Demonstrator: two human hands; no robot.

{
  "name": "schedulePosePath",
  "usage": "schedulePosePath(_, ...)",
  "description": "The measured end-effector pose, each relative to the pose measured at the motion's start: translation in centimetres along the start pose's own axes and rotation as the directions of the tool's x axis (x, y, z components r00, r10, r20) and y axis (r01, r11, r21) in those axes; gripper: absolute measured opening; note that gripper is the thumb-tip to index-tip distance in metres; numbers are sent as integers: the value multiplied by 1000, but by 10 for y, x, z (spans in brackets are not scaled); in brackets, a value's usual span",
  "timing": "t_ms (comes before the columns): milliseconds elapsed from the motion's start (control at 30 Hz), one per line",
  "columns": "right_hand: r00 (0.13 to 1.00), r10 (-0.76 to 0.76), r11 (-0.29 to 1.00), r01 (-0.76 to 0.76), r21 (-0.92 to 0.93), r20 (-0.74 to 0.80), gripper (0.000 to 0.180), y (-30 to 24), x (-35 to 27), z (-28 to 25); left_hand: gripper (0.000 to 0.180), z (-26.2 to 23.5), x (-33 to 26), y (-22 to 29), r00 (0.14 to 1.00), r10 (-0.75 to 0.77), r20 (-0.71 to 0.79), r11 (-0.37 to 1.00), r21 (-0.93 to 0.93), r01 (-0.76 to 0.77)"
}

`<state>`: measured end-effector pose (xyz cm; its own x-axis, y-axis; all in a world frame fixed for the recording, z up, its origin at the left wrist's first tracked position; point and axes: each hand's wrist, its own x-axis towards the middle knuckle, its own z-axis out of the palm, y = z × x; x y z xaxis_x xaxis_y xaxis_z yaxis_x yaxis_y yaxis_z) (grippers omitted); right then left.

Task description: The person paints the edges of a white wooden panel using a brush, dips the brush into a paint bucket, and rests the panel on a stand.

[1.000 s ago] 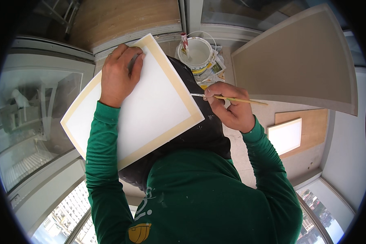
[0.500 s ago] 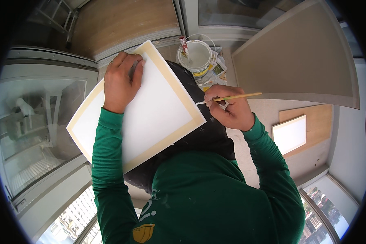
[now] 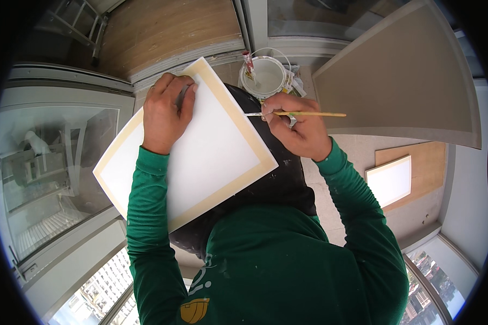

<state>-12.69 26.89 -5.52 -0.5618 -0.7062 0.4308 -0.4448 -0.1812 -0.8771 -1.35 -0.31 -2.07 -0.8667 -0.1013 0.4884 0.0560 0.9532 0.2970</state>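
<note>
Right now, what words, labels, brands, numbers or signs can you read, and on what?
None readable in full.
Green shirt: white lettering, partly lost in folds; yellow helmet emblem below it.
Printed sheets by the bucket: too small to read.
Cream-bordered panel under the left hand, paintbrush: no text visible.

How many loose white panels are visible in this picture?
2: one panel under the left hand, over the dark trousers; another panel on the brown board at right. Others may be hidden.

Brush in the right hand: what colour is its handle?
The brush handle is yellowish tan, as the head view shows.
</note>
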Motion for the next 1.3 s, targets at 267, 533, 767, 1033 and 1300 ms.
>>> schedulePosePath(267, 999, 50, 998, -51, -28, -12, 18, 2, -16, -9, 7, 0, 1, 0, 1000, 0, -7, 1000, -10, 0)
schedulePosePath(533, 983, 112, 975, -80, 205, -148, 16, 7, -8, 9, 11, -1, -5, -5, 1000, 4, -21, 1000, 24, -3)
schedulePosePath(767, 985, 170, 946, -157, 284, -23, 15, 15, 1, 1, 11, -6, -8, -5, 998, 7, -57, 1000, -25, -9)
schedulePosePath(1033, 960, 277, 878, -237, 416, -39, 7, 21, 20, 16, 6, -13, -13, -5, 982, -158, -108, 954, -272, 123)
schedulePosePath(1300, 991, 55, 997, -48, 62, -123, 31, -24, 16, 50, 10, -26, -25, -22, 869, -483, -105, 725, -605, 330)
